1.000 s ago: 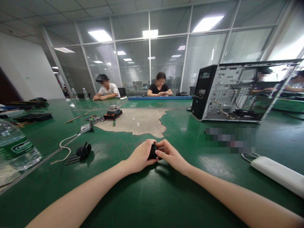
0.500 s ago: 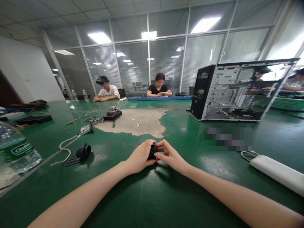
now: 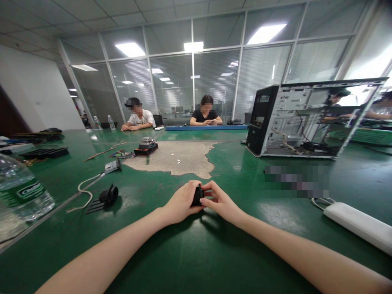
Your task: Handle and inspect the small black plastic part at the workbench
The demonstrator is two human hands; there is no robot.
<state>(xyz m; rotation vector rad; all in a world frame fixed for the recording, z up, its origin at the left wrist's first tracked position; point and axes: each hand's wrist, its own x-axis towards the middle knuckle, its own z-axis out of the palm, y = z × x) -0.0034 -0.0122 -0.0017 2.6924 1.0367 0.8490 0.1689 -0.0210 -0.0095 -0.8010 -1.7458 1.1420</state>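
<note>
A small black plastic part is held between my two hands just above or on the green table, near the middle of the view. My left hand wraps around its left side, with the thumb below. From the right, my right hand pinches it with thumb and fingertips. Fingers cover most of the part, so its exact kind is unclear. To the left lies another black plastic piece with a round end and flat prongs.
An opened computer case stands at the right. Nearer are a white power strip and a blurred-out item. A water bottle is at the left. Loose cables and a heatsink-like part lie farther back. Two people sit across the table.
The view has shifted very slightly. Both hands keep their hold on the black part, with hardly any visible movement.
</note>
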